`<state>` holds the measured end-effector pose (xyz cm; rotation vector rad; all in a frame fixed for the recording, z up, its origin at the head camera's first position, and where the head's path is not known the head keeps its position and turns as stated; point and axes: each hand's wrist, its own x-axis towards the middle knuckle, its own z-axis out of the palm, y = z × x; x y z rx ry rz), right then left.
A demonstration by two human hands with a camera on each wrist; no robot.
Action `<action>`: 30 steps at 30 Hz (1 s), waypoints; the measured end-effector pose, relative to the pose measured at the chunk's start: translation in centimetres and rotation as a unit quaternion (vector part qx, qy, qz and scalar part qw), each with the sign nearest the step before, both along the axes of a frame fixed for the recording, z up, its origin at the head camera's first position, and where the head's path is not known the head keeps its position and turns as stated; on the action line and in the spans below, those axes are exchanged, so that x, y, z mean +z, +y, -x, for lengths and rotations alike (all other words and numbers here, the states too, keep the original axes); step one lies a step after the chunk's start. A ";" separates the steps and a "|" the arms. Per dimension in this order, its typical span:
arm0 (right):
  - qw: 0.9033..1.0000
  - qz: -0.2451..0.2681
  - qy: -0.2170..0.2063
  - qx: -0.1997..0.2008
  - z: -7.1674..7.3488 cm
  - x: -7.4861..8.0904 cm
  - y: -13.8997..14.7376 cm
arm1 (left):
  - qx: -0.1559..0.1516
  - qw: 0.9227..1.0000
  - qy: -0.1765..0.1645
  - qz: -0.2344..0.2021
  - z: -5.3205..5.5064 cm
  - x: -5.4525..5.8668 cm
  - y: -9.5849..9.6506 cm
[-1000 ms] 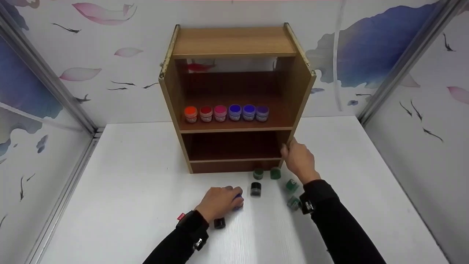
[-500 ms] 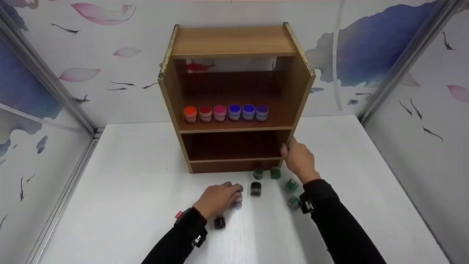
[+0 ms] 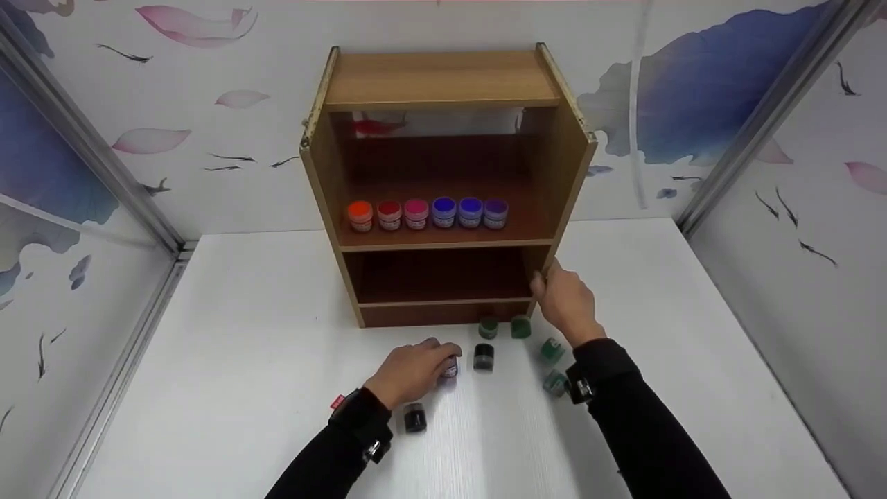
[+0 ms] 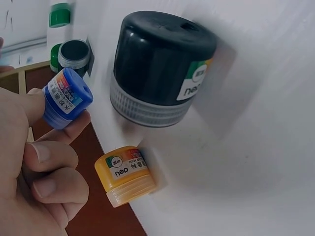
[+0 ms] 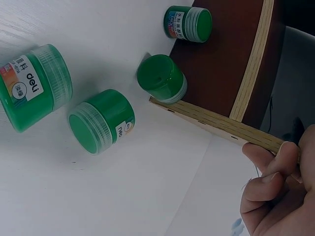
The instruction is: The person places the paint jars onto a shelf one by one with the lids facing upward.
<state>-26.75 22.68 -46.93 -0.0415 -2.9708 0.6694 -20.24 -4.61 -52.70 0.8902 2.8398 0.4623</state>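
Note:
My left hand pinches a blue paint jar between thumb and finger, just above the white table. Below that hand stands a black paint jar. A yellow paint jar, hidden in the head view, shows under the curled fingers in the left wrist view. My right hand grips the front edge of the right side panel of a wooden cabinet. Beside it are several green paint jars, some lying on their sides. Another black jar is right of the blue one.
On the cabinet's middle shelf several jars stand in a row, from an orange jar to a purple jar. The lower shelf is beneath them. Patterned white walls enclose the table.
My left hand has shifted slightly forward with the blue jar, which has tilted so that its label faces the head camera. The right hand holds its place on the cabinet.

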 end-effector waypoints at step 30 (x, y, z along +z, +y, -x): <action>1.000 0.007 0.002 -0.001 0.0 0.2 -0.2 | -0.016 1.000 0.005 0.003 0.8 3.6 0.2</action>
